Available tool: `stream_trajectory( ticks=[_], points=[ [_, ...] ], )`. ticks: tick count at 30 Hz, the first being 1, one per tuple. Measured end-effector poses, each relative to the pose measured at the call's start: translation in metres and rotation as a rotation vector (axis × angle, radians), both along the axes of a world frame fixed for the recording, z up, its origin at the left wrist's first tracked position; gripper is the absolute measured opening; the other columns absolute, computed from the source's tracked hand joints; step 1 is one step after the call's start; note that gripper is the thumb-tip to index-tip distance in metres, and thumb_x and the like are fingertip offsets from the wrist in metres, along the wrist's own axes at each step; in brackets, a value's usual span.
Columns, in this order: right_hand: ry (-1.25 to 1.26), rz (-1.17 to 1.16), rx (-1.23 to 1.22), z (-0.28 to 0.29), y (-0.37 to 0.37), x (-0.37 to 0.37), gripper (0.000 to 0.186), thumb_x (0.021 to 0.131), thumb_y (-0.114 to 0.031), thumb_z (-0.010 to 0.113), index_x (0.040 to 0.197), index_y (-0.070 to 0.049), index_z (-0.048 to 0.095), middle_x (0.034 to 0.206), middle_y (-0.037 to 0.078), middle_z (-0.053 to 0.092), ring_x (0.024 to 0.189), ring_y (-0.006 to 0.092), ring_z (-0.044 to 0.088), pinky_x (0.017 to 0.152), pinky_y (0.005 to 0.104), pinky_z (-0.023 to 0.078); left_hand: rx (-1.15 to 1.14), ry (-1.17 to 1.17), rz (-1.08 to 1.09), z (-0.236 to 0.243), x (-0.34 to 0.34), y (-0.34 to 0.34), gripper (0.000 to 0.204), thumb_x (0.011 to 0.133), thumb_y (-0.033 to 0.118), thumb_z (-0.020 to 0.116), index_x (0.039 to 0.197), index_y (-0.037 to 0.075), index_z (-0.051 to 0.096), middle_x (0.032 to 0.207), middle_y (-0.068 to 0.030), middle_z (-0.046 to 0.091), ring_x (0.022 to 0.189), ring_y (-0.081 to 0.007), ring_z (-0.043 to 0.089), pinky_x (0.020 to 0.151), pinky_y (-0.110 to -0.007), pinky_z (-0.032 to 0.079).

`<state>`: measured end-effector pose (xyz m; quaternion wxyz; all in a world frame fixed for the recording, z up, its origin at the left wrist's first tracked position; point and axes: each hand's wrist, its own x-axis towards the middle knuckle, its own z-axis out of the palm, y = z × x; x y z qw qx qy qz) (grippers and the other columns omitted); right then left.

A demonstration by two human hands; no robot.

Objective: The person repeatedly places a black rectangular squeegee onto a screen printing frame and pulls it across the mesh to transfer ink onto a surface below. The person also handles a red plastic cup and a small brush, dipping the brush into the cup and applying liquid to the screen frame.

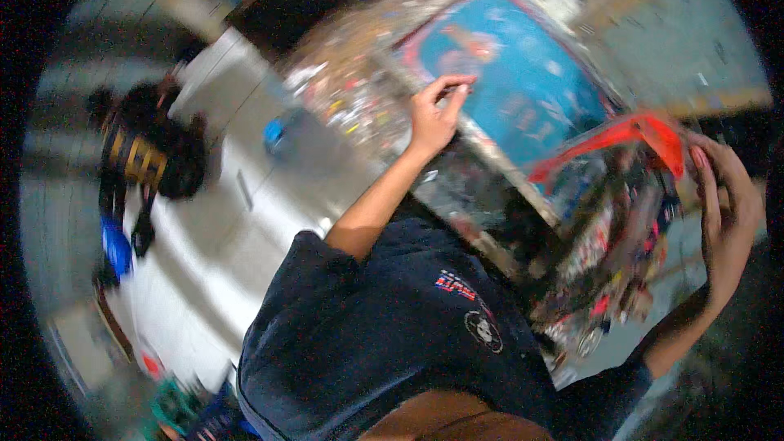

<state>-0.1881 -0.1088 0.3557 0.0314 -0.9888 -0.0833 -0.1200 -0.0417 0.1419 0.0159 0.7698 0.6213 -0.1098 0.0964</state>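
My left hand (437, 114) is raised in front of my chest, over the edge of a blue panel (523, 73). Its thumb and forefinger come together in a pinch; whatever may be between them is too small to make out. Off to the right, my right hand (731, 192) has its fingertips at the end of a piece of red plastic film (645, 132), which looks partly see-through. The film stretches leftward over the panel's near corner. Blur hides exactly how the fingers grip it.
Mixed small scraps (351, 106) lie heaped left of the panel, and a pile of litter (596, 269) sits below the red film. A pale sheet-like surface (237, 237) spreads at left, with a small blue object (273, 132) on it. A person in dark clothing (151, 147) is at far left.
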Motion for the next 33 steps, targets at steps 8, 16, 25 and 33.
stream_trajectory(
  ticks=[8,16,25,33],
  points=[
    [-0.011,0.24,0.636,-0.086,0.181,0.054,0.021,0.093,-0.01,0.071,0.111,-0.001,0.076,0.107,0.01,0.076,0.097,0.0165,0.07,0.088,0.0298,0.054,0.077,0.083,0.572,-0.028,-0.079,0.237,0.023,0.101,0.019,0.061,0.111,0.002,0.072,0.112,-0.0088,0.075,0.093,-0.0167,0.071,0.08,-0.031,0.055],
    [0.502,0.631,0.934,-0.254,0.358,0.086,0.031,0.097,-0.015,0.061,0.124,-0.005,0.07,0.113,0.018,0.072,0.098,0.0247,0.073,0.084,0.0326,0.057,-0.084,0.383,1.115,-0.122,-0.218,0.39,0.022,0.099,0.018,0.061,0.106,0.001,0.072,0.106,-0.0085,0.075,0.09,-0.0177,0.07,0.077,-0.029,0.052],
    [0.528,0.216,0.76,-0.545,0.324,0.081,0.025,0.087,-0.019,0.07,0.106,-0.005,0.074,0.09,0.02,0.071,0.083,0.0375,0.07,0.073,0.0437,0.053,-0.156,0.77,0.892,-0.264,-0.273,0.352,0.028,0.094,0.021,0.057,0.105,0.002,0.074,0.099,-0.0094,0.074,0.085,-0.0193,0.071,0.069,-0.031,0.054],
    [0.384,-0.108,0.728,-0.487,0.332,0.098,0.034,0.095,-0.031,0.056,0.097,-0.002,0.072,0.086,0.019,0.071,0.084,0.0383,0.069,0.077,0.0459,0.053,-0.153,0.946,0.666,-0.352,-0.263,0.315,0.026,0.093,0.023,0.061,0.103,0.002,0.072,0.095,-0.0081,0.073,0.081,-0.0167,0.07,0.067,-0.03,0.053]
  ],
)
